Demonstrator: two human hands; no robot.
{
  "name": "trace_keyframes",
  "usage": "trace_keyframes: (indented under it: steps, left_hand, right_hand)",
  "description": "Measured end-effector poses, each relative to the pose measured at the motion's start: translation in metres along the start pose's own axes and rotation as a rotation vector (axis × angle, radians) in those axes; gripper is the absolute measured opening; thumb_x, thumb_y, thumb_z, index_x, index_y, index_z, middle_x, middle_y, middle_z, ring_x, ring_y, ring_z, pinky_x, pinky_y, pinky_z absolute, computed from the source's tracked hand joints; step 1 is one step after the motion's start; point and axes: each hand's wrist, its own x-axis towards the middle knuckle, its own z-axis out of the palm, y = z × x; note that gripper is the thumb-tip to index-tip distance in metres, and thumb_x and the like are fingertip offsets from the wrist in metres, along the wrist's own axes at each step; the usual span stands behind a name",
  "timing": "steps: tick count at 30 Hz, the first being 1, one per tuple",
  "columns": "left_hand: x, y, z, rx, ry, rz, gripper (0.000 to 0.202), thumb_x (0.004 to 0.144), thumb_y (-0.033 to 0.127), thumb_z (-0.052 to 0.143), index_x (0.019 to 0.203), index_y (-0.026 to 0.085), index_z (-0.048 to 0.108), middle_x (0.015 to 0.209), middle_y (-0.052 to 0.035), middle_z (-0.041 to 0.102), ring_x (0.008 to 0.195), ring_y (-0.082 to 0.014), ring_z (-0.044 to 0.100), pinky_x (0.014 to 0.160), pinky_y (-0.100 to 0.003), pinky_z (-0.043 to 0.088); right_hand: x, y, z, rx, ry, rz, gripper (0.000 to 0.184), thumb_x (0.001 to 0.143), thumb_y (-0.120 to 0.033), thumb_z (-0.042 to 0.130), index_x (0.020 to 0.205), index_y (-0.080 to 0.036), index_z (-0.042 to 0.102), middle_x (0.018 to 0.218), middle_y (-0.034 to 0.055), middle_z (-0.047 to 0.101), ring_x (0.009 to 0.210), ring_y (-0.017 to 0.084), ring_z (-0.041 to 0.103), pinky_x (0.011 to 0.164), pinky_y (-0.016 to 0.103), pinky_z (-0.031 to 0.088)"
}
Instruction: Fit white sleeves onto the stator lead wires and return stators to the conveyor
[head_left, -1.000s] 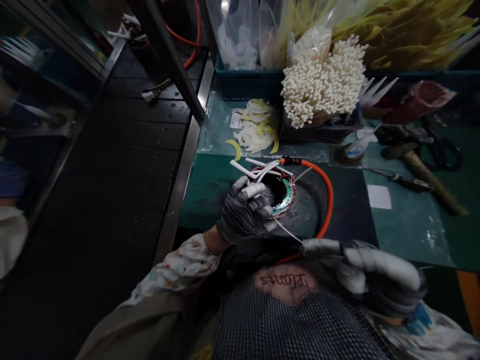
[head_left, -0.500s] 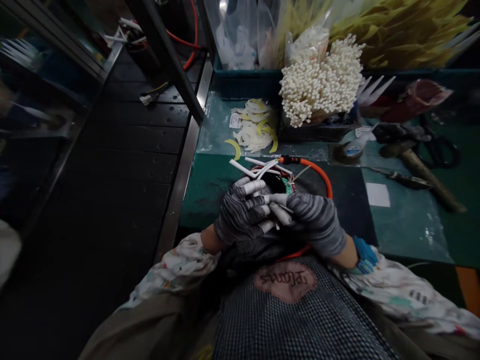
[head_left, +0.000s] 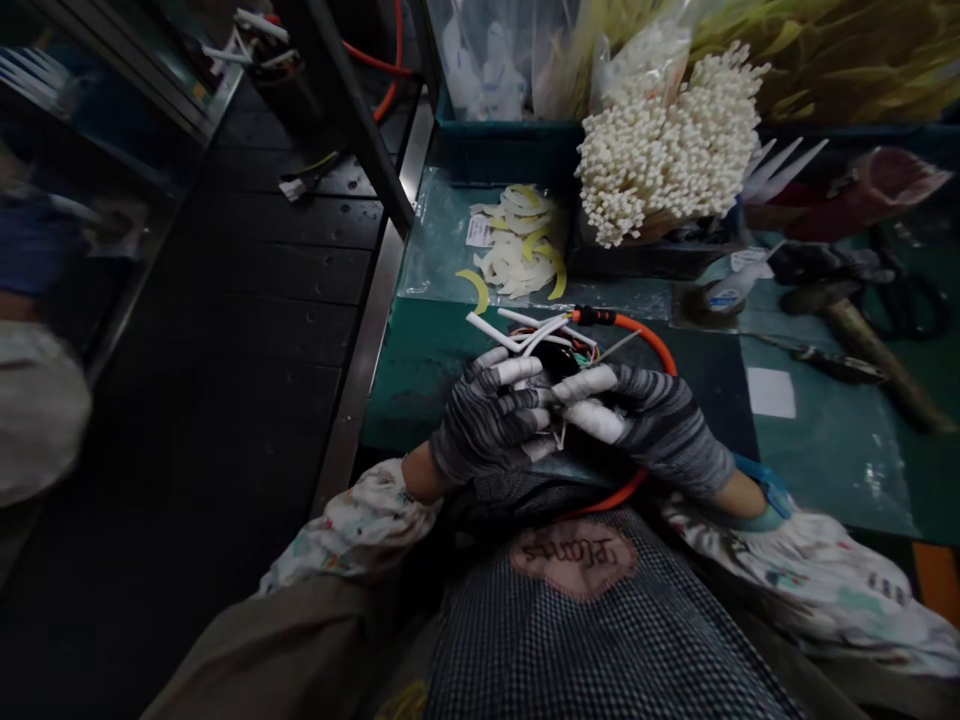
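- Head view, centre: the left hand (head_left: 491,425), in a grey striped knit glove with white fingertips, is curled shut around the left rim of a round wound coil ring with a green edge (head_left: 579,353).
- The coil ring sits on the near part of the green-topped bench (head_left: 825,450), just in front of the person's body, and is mostly hidden between the two gloves.
- The right hand (head_left: 656,425), gloved alike, closes on the coil ring from the right; its white-tipped fingers (head_left: 592,385) meet those of the left hand over the ring. Whether it also pinches a single lead cannot be told.
- A fan of white sleeved leads (head_left: 517,330) sticks up and leftward from the far side of the coil ring.
- An orange sheathed cable (head_left: 651,345) arcs from the ring's far side round behind the right hand and back toward the body.
- Far left of the bench: a loose pile of white and yellow curved paper slips (head_left: 521,240) on a clear sheet.
- Behind it: a dense upright bundle of white tubes (head_left: 671,140) in a dark tray.
- Far right: a wooden-handled hammer (head_left: 862,335), black scissors (head_left: 911,300) and a small white paper square (head_left: 771,392), all well apart from the hands.
- Bottom: a checked apron with a pink patch (head_left: 574,555).
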Motion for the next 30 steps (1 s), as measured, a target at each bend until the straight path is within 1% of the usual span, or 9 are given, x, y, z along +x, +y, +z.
trace_keyframes:
  steps: [6,8,11,15,17,21,25,28,30]
  left_hand:
    - [-0.002,-0.001,0.002,-0.018,-0.02,-0.016,0.022,0.101,0.049,0.067,0.101,0.028,0.073,0.097,0.0006,0.081,0.122,-0.0247,0.07,0.121,-0.048,0.047]
    - [-0.004,-0.001,0.003,-0.043,-0.026,-0.017,0.02,0.101,0.047,0.066,0.1,0.029,0.074,0.098,0.001,0.082,0.124,-0.0251,0.07,0.124,-0.049,0.044]
    - [-0.004,-0.001,0.002,-0.059,-0.038,-0.024,0.017,0.099,0.046,0.069,0.098,0.029,0.073,0.099,0.0023,0.082,0.127,-0.0249,0.068,0.128,-0.049,0.041]
    - [-0.005,-0.001,0.002,-0.074,-0.058,-0.048,0.014,0.098,0.043,0.07,0.095,0.029,0.072,0.098,0.0033,0.082,0.128,-0.0251,0.069,0.128,-0.051,0.041]
    - [-0.006,0.0,0.003,-0.086,-0.049,-0.056,0.015,0.099,0.043,0.069,0.092,0.029,0.071,0.097,0.0042,0.082,0.126,-0.0248,0.07,0.128,-0.051,0.041]
    - [-0.006,0.002,0.008,-0.068,0.052,-0.078,0.014,0.095,0.041,0.076,0.092,0.029,0.07,0.096,0.003,0.081,0.124,-0.024,0.07,0.127,-0.051,0.042]
    - [-0.006,0.007,0.009,0.003,0.038,-0.045,0.016,0.095,0.037,0.079,0.098,0.028,0.067,0.092,0.0049,0.079,0.125,-0.0235,0.07,0.128,-0.05,0.041]
    - [-0.016,0.017,0.004,0.092,0.045,-0.061,0.024,0.091,0.04,0.083,0.105,0.029,0.066,0.117,0.0014,0.078,0.138,-0.0247,0.061,0.13,-0.051,0.037]
    - [-0.029,0.026,-0.004,0.108,0.039,-0.248,0.04,0.086,0.048,0.087,0.117,0.033,0.067,0.149,-0.0034,0.064,0.152,-0.0305,0.047,0.131,-0.054,0.036]
  right_hand:
    - [-0.006,0.009,-0.002,-0.174,-0.142,-0.309,0.015,0.102,-0.027,0.07,0.108,-0.026,0.084,0.101,0.0059,0.085,0.089,0.02,0.08,0.079,0.033,0.065]
    - [-0.013,0.015,-0.002,-0.252,-0.202,-0.293,0.018,0.105,-0.034,0.068,0.108,-0.026,0.083,0.099,0.005,0.084,0.086,0.019,0.08,0.076,0.03,0.065]
    - [-0.024,0.025,0.0,-0.327,-0.162,-0.213,0.018,0.106,-0.035,0.068,0.111,-0.024,0.08,0.09,0.0023,0.082,0.077,0.016,0.077,0.07,0.025,0.064]
    - [-0.031,0.025,0.004,-0.43,-0.155,-0.622,0.02,0.105,-0.02,0.063,0.108,-0.029,0.081,0.096,0.001,0.083,0.087,0.018,0.078,0.074,0.029,0.065]
    - [-0.025,0.017,0.011,-0.413,-0.14,-0.726,0.021,0.105,-0.02,0.06,0.101,-0.028,0.079,0.092,-0.0001,0.082,0.08,0.016,0.077,0.067,0.028,0.063]
    - [0.002,0.006,0.029,-0.328,0.06,-0.396,0.021,0.106,-0.027,0.055,0.095,-0.023,0.072,0.076,0.0009,0.073,0.064,0.015,0.07,0.056,0.027,0.059]
    - [0.025,0.009,0.034,-0.279,0.276,-0.396,0.015,0.102,-0.027,0.061,0.099,-0.026,0.075,0.099,0.0038,0.078,0.091,0.021,0.076,0.08,0.036,0.065]
    - [0.018,0.016,0.009,-0.23,0.457,-0.397,0.014,0.102,-0.019,0.063,0.107,-0.028,0.072,0.101,0.0009,0.078,0.097,0.018,0.076,0.09,0.036,0.063]
    - [0.006,0.026,-0.024,-0.326,0.622,-0.307,0.01,0.101,-0.022,0.066,0.108,-0.028,0.071,0.102,0.0012,0.078,0.098,0.019,0.075,0.092,0.038,0.063]
